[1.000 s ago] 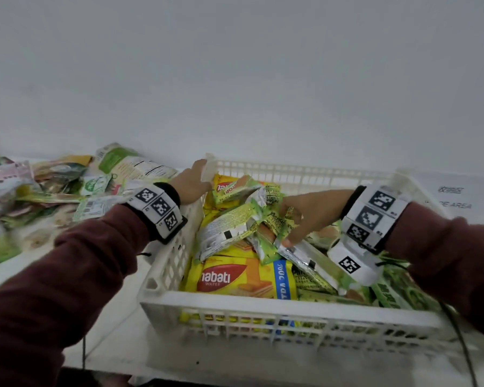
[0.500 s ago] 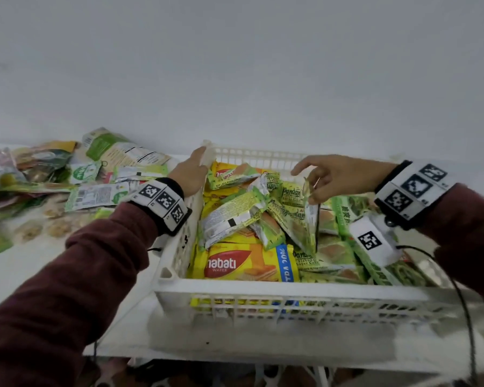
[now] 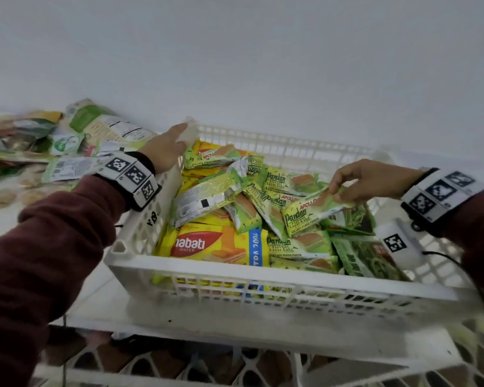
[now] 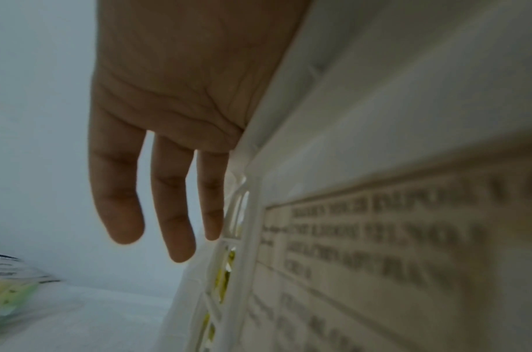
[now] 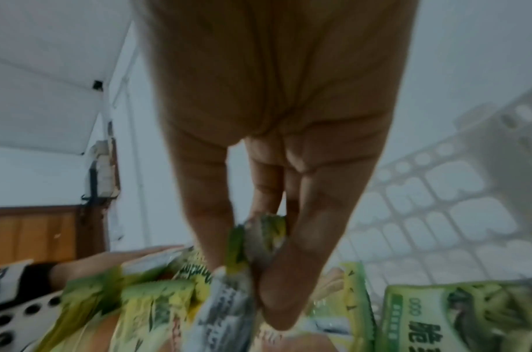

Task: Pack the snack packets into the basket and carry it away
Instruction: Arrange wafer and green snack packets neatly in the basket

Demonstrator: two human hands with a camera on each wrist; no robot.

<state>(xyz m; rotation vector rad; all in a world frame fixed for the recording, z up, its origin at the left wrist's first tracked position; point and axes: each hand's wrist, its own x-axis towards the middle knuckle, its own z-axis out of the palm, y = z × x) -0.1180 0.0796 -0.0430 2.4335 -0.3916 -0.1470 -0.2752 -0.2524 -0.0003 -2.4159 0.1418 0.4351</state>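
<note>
Basket (image 3: 213,270) nearly full: right hand (image 3: 369,181) pinches a pandan packet (image 3: 313,210) over it, left hand (image 3: 165,152) flat on its rim; loose packets (image 3: 67,152) beyond the left hand await packing.

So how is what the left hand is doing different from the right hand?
The left hand lies flat against the white basket's left wall, fingers straight, holding nothing; the right hand pinches a green Pandan cake packet by its end. The left is outside the basket; the right is above its contents. Both wear marker-covered wristbands.
</note>
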